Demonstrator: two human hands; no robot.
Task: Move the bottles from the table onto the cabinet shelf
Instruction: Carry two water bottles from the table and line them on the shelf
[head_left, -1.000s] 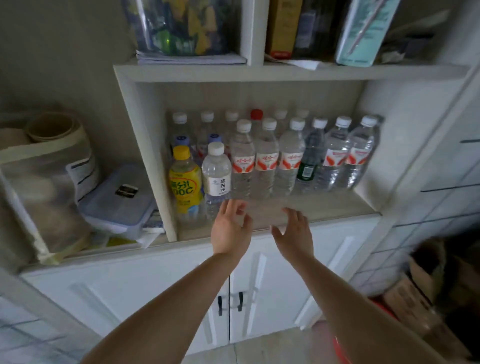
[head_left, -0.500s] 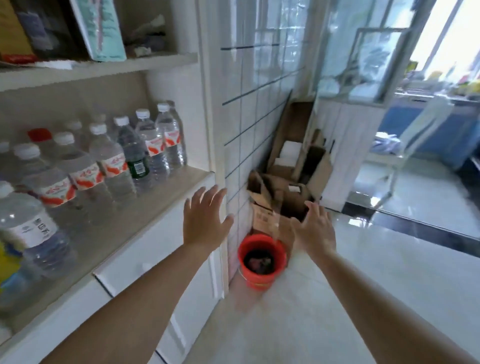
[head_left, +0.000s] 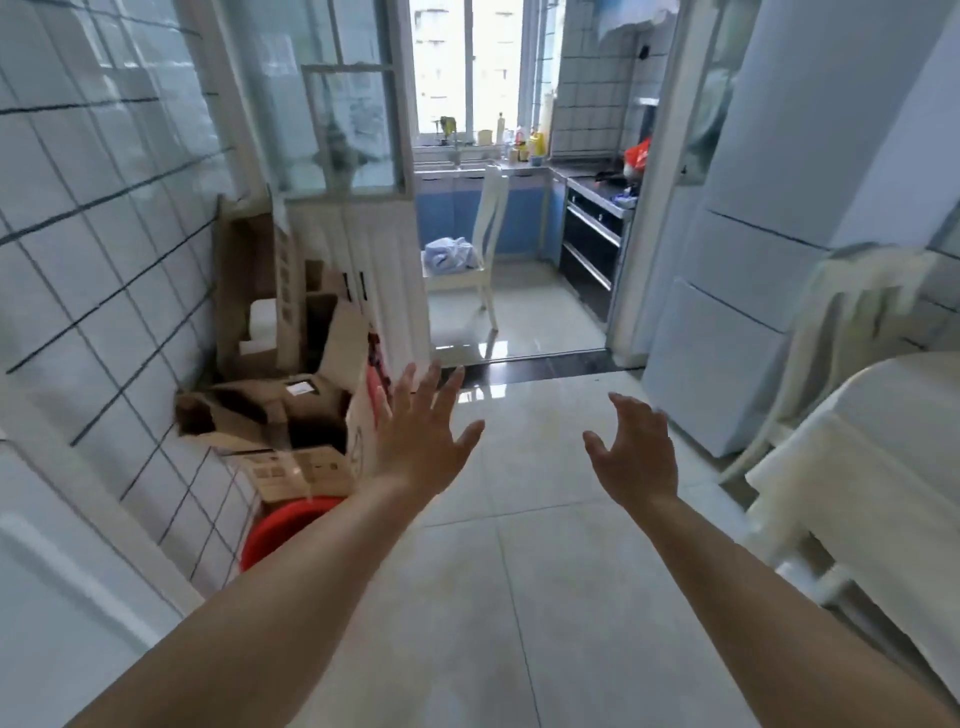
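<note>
No bottle and no shelf is in view at this moment. My left hand (head_left: 421, 436) is stretched out over the tiled floor with its fingers spread, holding nothing. My right hand (head_left: 634, 452) hovers beside it with loosely bent fingers, also holding nothing. A white table (head_left: 883, 467) with a cloth over it fills the right edge; only its near corner shows. The white cabinet front (head_left: 47, 597) is at the lower left.
Cardboard boxes (head_left: 291, 415) and a red bucket (head_left: 280, 530) stand along the tiled left wall. A white chair (head_left: 852, 322) stands by the table, a fridge (head_left: 769, 234) behind it. Another chair (head_left: 478, 249) sits in the kitchen doorway ahead. Pale floor tiles (head_left: 519, 571) lie between.
The view has swung right, away from the shelf of bottles, which has left the frame. Both empty hands moved with it and now hang over the floor.
</note>
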